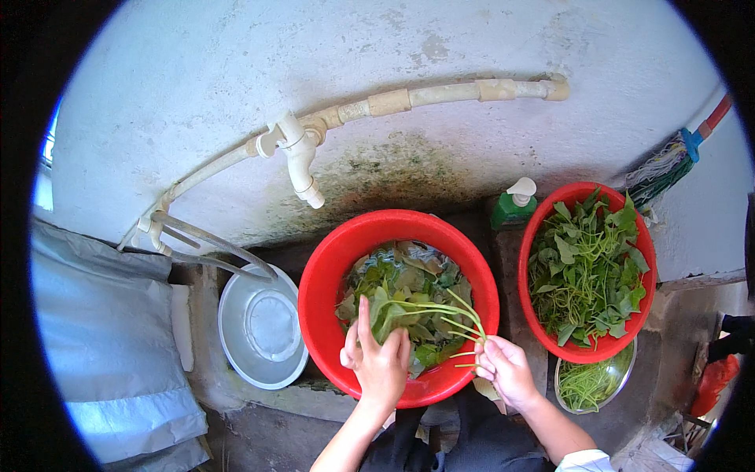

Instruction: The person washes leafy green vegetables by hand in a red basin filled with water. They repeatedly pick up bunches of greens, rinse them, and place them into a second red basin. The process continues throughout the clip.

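My right hand [504,369] pinches a small bunch of leafy green stems [454,309] by their cut ends, at the near right rim of a red plastic basin [321,295]. The stems stretch left, and their leaves reach my left hand [377,360]. That hand is over the basin with its index finger extended and thumb apart. Leaves touch or lie just beyond its fingers; whether it grips them is hidden. Inside the basin, loose green leaves [424,283] lie in water.
Right of the basin, a red tub [528,312] heaped with greens overlaps a bowl of stems [584,383]. A green pump bottle [512,211] stands behind. Left is a grey metal basin [230,330] with a hose [224,242]. A white tap [301,159] juts from the wall above; a mop [666,168] leans right.
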The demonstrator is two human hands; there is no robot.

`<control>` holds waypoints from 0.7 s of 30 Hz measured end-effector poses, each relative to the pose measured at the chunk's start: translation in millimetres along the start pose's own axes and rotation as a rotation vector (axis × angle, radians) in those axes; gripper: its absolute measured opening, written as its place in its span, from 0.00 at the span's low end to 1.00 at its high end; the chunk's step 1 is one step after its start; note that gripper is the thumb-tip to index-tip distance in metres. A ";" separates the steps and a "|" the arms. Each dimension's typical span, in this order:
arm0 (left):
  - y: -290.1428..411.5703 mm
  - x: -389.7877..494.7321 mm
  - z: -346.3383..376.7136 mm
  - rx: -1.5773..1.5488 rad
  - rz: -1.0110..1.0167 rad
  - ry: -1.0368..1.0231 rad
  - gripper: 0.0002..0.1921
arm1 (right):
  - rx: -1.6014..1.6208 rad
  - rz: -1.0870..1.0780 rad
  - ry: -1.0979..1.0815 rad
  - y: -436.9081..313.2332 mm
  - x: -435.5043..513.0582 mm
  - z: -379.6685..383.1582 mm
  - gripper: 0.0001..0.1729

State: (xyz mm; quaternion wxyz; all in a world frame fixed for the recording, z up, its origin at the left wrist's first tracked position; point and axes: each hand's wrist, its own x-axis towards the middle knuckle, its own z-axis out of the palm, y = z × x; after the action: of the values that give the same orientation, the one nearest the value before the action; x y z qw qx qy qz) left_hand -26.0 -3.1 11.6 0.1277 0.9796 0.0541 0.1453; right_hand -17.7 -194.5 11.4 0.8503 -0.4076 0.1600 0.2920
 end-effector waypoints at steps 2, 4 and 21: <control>0.2 -2.4 -11.5 -0.129 -0.013 0.004 0.09 | -0.002 -0.012 -0.029 0.1 -0.7 -5.9 0.14; 11.0 3.5 -31.2 -0.232 -0.048 -0.044 0.12 | -0.041 -0.037 -0.023 -1.9 -3.1 -11.2 0.14; -5.1 36.8 -22.7 -0.236 0.199 -0.147 0.07 | -0.117 -0.061 -0.157 2.8 -7.3 -29.7 0.13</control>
State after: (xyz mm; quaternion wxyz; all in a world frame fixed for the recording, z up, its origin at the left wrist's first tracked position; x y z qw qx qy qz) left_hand 1.9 12.3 41.2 0.2304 0.9663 -0.0703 0.0907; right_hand -26.1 -219.1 -4.9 0.8434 -0.4370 0.0633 0.3060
